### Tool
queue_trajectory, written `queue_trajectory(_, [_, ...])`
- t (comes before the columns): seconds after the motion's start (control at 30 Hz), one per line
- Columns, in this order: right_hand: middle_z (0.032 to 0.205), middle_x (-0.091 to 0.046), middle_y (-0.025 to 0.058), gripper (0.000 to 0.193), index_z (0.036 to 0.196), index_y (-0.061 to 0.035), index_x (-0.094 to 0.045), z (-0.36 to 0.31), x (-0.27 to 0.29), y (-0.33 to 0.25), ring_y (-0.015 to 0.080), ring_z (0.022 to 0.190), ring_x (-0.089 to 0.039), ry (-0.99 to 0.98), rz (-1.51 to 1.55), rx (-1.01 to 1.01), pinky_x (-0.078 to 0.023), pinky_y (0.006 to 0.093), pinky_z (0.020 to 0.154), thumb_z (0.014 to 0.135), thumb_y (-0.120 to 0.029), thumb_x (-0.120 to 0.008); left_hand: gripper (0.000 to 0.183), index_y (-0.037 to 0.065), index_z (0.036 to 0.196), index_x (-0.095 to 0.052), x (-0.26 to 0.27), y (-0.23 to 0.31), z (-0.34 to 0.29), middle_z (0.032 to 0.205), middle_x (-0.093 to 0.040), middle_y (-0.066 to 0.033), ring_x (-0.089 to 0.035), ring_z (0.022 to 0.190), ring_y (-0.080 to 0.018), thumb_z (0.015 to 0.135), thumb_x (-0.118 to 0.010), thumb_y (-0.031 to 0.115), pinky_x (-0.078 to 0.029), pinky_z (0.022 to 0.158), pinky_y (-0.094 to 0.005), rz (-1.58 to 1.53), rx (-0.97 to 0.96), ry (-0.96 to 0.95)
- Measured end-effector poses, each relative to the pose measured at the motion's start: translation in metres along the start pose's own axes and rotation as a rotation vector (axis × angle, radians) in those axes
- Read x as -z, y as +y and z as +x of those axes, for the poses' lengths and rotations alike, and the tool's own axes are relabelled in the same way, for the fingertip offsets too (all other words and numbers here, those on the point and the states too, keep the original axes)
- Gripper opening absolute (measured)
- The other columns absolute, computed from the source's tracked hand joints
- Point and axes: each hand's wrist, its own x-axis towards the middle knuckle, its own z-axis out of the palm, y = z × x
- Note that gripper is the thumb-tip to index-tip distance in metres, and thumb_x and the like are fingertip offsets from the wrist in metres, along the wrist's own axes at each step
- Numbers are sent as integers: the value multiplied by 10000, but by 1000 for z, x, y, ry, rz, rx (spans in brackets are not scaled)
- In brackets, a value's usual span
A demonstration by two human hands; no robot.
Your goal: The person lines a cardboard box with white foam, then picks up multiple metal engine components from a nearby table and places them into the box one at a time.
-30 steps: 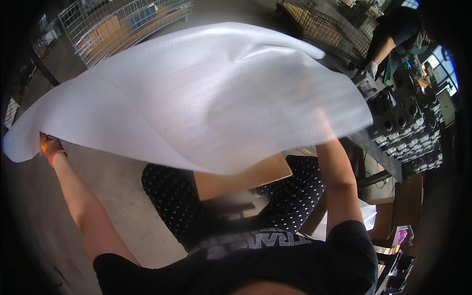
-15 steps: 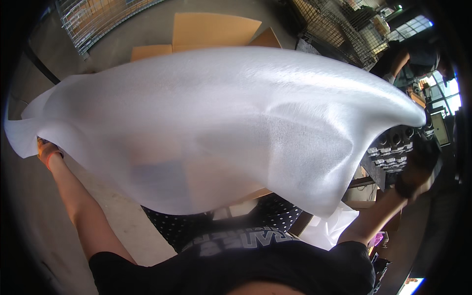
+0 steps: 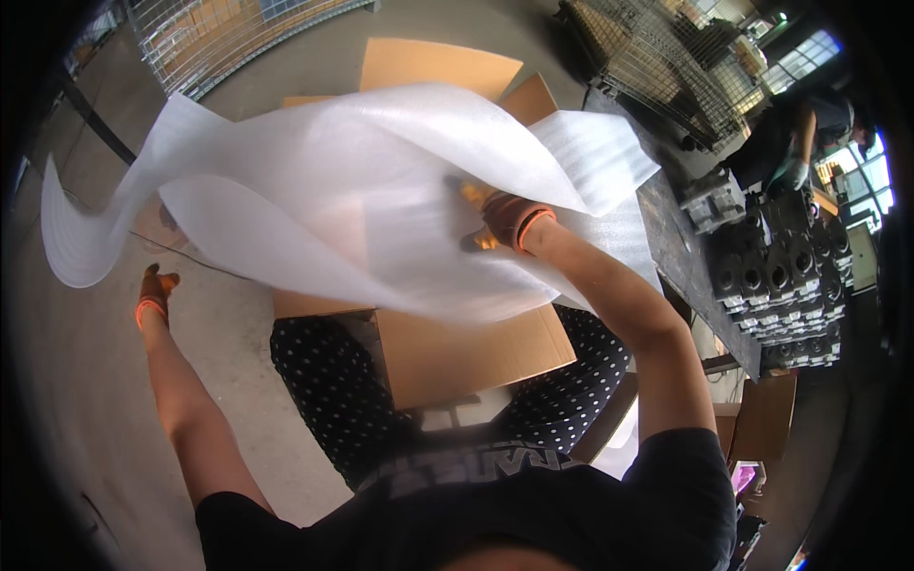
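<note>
A large translucent white foam sheet (image 3: 314, 143) billows over an open cardboard box (image 3: 476, 352) in front of me, its left end curling up in the air. My right hand (image 3: 500, 217), in an orange and dark work glove, reaches onto the sheet above the box with fingers spread. It touches or nearly touches the sheet, gripping nothing that I can see. Off to the left, my left hand (image 3: 157, 290), gloved alike, hangs empty over the floor, thumb apart from the fingers, just below the sheet's loose end. The sheet hides the box's inside.
On the right, a dark table (image 3: 700, 247) carries stacked grey metal parts (image 3: 771, 271). Another person (image 3: 819, 124) bends over its far end. Wire mesh cages (image 3: 657, 67) stand behind, and a wire rack (image 3: 228, 43) at far left. More cardboard (image 3: 766, 419) lies at lower right.
The sheet has dropped from a wide spread onto the box, uncovering its near flap. My left hand has let go of it. My right hand has swung from the far right onto the sheet's middle.
</note>
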Motion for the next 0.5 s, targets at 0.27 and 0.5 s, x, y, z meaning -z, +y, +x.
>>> queue_trajectory(0.27, [1327,-422,158,849,1425,-182,-308,12,-4,-12,358,1185,-467,-180,-93,-25,-430,452,954,728,-417,-731,323,-25,1178,-570,37,318,-248,1122,-626,-109,-599,997,-160,917,-578,165,-492,865,-284,9,-1149,272])
queue_trajectory(0.5, [1348,-457,81,824,1399,-210,-386,10,-19,-32,284,1229,-439,8,-328,507,-353,427,1026,707,-514,-714,689,122,1290,-473,-190,340,-364,1291,-510,-104,-481,1163,-285,726,-708,438,-346,964,-498,1215,-1239,-1101])
